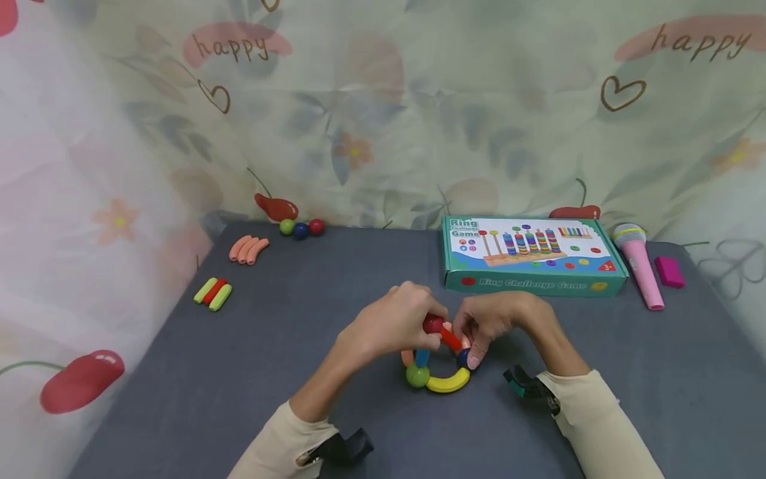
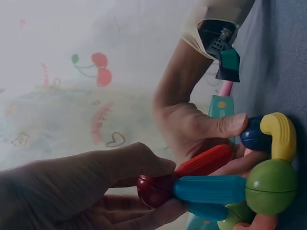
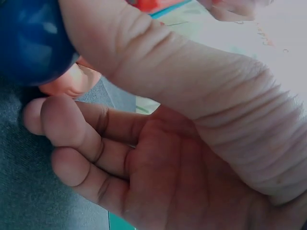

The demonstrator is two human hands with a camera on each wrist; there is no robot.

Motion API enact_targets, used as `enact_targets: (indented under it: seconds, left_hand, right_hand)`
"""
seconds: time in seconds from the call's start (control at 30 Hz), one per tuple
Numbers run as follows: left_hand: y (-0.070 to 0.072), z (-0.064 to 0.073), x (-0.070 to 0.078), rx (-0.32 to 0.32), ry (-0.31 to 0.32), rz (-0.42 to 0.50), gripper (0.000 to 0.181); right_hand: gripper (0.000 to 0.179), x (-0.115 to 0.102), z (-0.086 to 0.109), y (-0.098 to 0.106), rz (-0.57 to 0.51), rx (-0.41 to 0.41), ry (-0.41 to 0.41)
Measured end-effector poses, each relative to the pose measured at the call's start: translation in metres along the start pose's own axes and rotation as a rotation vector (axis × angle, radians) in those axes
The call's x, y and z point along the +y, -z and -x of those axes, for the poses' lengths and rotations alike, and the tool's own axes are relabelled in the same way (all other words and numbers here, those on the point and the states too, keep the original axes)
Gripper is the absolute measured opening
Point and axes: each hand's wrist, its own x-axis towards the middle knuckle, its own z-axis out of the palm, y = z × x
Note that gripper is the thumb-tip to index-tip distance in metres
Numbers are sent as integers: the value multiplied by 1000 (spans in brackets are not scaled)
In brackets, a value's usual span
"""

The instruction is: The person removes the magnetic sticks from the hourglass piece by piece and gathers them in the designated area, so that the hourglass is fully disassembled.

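A structure of coloured rods and balls stands on the table, with a green ball (image 1: 417, 376) and a curved yellow rod (image 1: 449, 382) at its near side. My left hand (image 1: 391, 322) pinches the dark red ball (image 2: 156, 189) at its top between thumb and fingers. From that ball a blue rod (image 2: 210, 189) and a red rod (image 2: 205, 161) run down to the base. At the right corner, my right hand (image 1: 497, 322) holds the dark blue ball (image 2: 255, 134), thumb against it. A salmon curved rod (image 3: 72, 80) shows beside that ball; the structure's far side is partly hidden.
Behind the hands lies a Ring Challenge Game box (image 1: 532, 256), with a pink microphone (image 1: 640, 266) and a magenta block (image 1: 669, 271) to its right. At the back left are loose balls (image 1: 301, 231), salmon curved rods (image 1: 248, 250) and short green and red rods (image 1: 213, 293).
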Motion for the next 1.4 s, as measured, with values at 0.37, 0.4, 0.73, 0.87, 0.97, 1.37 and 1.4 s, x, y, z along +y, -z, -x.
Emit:
enact_targets:
  seconds: [0.37,0.4,0.73,0.87,0.97,1.37,1.4]
  left_hand:
    - [-8,-8,0,-25,-49,-4,25]
    - [-10,-8,1,-24,-51,-7,25]
    - [-17,-9,4,-10,-24,-15,32]
    - [-14,-7,0,-11,-8,51,34]
    - [-13,-7,-2,-17,-11,79,34]
    - [-10,-7,-1,-75,-38,69,37]
    - [-10,-7,0,-80,-39,54,37]
  right_hand:
    - [20,3,2,1,11,14,4]
    - [20,3,2,1,11,15,-1]
    - [19,4,4,1,22,11,44]
    - [19,3,6,2,23,22,89]
    - [19,2,7,2,15,15,107]
    - [16,-2,11,0,18,2,93]
    - [16,-2,11,0,12,2,96]
